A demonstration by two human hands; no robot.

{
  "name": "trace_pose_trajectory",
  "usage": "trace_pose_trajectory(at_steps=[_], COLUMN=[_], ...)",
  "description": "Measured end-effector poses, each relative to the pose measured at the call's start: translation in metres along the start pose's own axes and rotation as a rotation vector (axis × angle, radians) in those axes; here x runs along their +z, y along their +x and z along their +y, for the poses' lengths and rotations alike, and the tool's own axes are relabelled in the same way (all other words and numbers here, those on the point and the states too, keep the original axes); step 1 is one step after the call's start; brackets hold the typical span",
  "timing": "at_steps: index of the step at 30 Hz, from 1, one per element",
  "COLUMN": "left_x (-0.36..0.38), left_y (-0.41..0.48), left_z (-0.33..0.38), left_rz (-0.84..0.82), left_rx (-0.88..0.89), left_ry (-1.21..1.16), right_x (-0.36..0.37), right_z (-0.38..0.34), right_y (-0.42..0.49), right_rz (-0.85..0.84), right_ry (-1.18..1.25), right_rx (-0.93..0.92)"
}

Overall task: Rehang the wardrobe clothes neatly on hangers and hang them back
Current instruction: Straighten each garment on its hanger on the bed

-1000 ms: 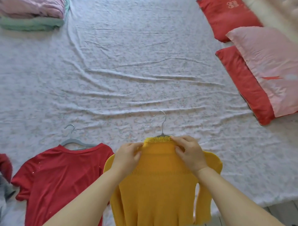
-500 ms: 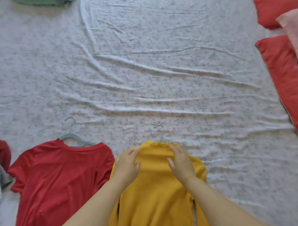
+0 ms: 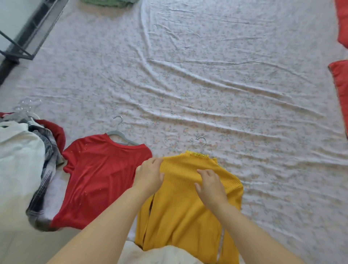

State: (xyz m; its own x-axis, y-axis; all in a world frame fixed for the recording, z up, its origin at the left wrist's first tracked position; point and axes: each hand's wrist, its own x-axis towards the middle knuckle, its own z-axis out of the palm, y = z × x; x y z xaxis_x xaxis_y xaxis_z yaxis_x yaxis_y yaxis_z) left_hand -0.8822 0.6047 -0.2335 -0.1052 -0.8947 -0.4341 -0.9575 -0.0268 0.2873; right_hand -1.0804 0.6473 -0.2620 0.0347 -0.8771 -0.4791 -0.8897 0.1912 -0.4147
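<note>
Ribbed yellow sweater lies flat on the bed at about six o'clock in the head view, neck pointing to twelve. Its knit runs in fine vertical ribs, with a thin frilled trim along the collar. A thin metal hook curls out of that collar onto the sheet; the rest of this hanger is hidden inside the sweater.

The left hand sits on the sweater's nine o'clock shoulder, with the edge of the knit held between thumb and fingers. The right hand rests on the chest just below the collar, fingers bent and tips pressing into the ribs; whether it pinches the cloth or only presses cannot be told.

Just beside the sweater at nine o'clock, a smooth red shirt is spread flat, its sleeve edge touching the left hand's side. A grey hanger with a curved metal hook shows at its neckline.

At far nine o'clock a loose pile of clothes mixes white cloth, dark plaid and more hangers.

The bed sheet is pale, with a small flower print and long diagonal creases. Red pillows sit at three o'clock, a folded green cloth at twelve, and a black metal frame at ten.
</note>
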Motion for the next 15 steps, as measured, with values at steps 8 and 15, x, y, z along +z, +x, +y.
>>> trace_pose_trajectory(at_steps=[8, 15], left_x=[-0.033, -0.048], left_y=[-0.094, -0.157], left_z=[-0.054, -0.124], left_rz=[0.035, 0.092], left_rx=[-0.142, -0.264], left_ry=[0.075, 0.053], right_x=[-0.001, 0.021], right_z=[-0.069, -0.146], right_y=[-0.039, -0.061], right_rz=[-0.162, -0.179], right_ry=[-0.192, -0.311], right_rx=[-0.145, -0.321])
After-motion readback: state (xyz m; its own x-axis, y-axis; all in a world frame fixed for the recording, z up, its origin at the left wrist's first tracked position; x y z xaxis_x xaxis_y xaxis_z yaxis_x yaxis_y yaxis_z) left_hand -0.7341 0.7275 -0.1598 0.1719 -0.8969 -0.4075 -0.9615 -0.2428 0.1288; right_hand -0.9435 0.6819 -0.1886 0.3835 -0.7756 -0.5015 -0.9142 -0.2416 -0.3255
